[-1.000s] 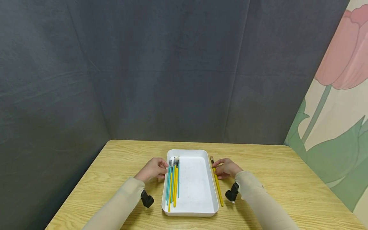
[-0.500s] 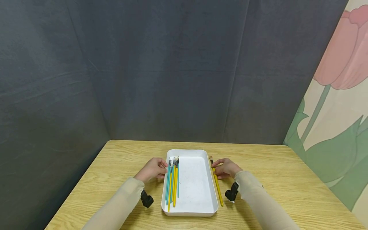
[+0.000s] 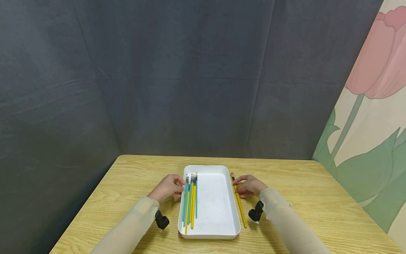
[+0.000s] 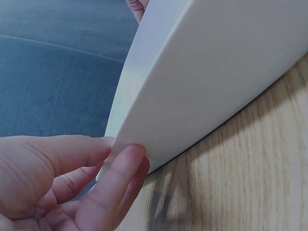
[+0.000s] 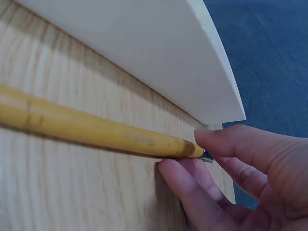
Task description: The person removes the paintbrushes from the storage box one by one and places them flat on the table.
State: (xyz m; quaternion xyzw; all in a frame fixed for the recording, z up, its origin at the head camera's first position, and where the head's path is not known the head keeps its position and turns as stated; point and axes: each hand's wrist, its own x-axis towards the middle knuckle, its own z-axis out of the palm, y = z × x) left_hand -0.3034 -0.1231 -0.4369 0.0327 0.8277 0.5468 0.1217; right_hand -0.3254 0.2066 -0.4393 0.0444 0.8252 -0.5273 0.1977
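Observation:
A white rectangular tray lies lengthwise on the table. Along its left side several paintbrushes with yellow and teal handles lie side by side, bristles toward the far end. My left hand pinches the tray's left wall; in the left wrist view the thumb is at the rim and the fingers press the outer face. Outside the right wall, a yellow-handled paintbrush lies on the wood. My right hand pinches it near the dark ferrule, thumb on one side and fingertips on the other.
The wooden table extends to both sides of the tray. Behind it and at the left hangs a dark grey cloth. A wall with painted tulips rises at the right. Each wrist wears a small black camera.

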